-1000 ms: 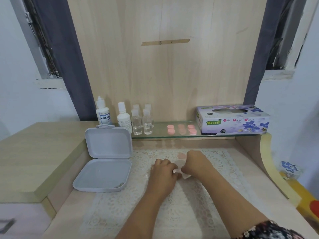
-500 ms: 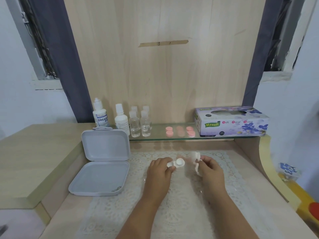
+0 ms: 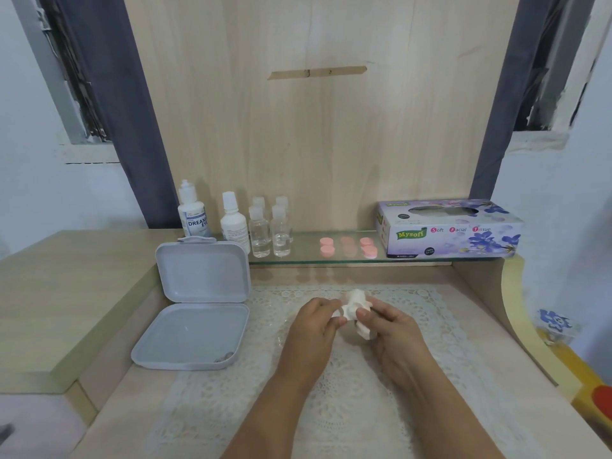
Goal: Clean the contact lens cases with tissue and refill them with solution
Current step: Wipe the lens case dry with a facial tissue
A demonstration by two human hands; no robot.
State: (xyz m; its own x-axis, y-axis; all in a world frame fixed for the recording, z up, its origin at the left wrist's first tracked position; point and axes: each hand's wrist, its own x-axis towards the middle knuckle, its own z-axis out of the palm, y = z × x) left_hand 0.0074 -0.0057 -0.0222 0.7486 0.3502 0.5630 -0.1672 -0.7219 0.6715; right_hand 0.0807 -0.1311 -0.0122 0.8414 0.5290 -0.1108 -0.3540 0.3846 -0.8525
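My left hand (image 3: pixel 314 321) pinches a white contact lens case (image 3: pixel 341 313) above the lace mat. My right hand (image 3: pixel 389 321) holds a crumpled white tissue (image 3: pixel 356 301) and presses it against the case, so most of the case is hidden. Pink lens case caps (image 3: pixel 347 247) lie in rows on the glass shelf. Two white solution bottles (image 3: pixel 193 213) and several small clear bottles (image 3: pixel 270 231) stand at the shelf's left end. A purple tissue box (image 3: pixel 447 228) sits at the shelf's right end.
An open grey plastic box (image 3: pixel 198 309) lies left of my hands, its lid upright. A lace mat (image 3: pixel 331 392) covers the desk. A raised wooden ledge (image 3: pixel 66 293) runs along the left, and the desk's curved edge (image 3: pixel 516 309) lies to the right.
My hands were apart half a second ago, with the case in the left and the tissue in the right. Now they have come together and the tissue presses on the case.
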